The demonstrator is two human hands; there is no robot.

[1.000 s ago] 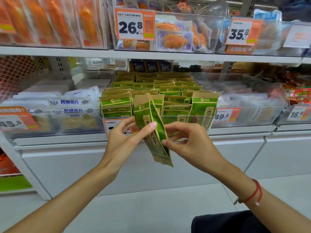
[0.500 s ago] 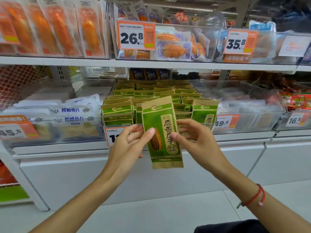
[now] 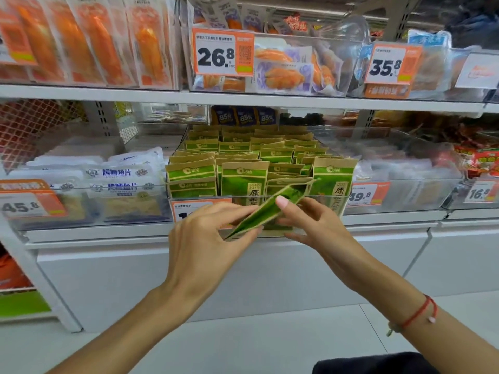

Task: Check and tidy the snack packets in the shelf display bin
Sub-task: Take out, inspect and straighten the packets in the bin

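— Watching from the aisle, what do you make of it? Head view is all we have.

— One green and kraft-paper snack packet (image 3: pixel 266 209) is out of the clear display bin (image 3: pixel 334 197) and held just in front of its front wall, on the middle shelf. It lies tilted, almost edge-on to us, lower end toward the left hand (image 3: pixel 205 236), upper end rising to the right.

— Who has hold of it?

— Both. The left hand pinches the lower end between thumb and fingertips; the right hand (image 3: pixel 310 225) has its thumb on the upper face and fingers curled beneath. Neither hand is loose.

— And the bin itself?

— Full of the same packets (image 3: pixel 270 157), standing in rows that run back toward the shelf wall. The back rows look fairly even. At the front, one upright packet (image 3: pixel 333 184) on the right stands taller than its neighbours, and the packets beside it lean somewhat.

— So how far along?

— Partway, I judge. This packet is being looked over, so the checking is under way, but it is not yet back in a row. Slotting it in upright and squaring off that uneven front row seem left to do. How many packets are already checked, I cannot tell.
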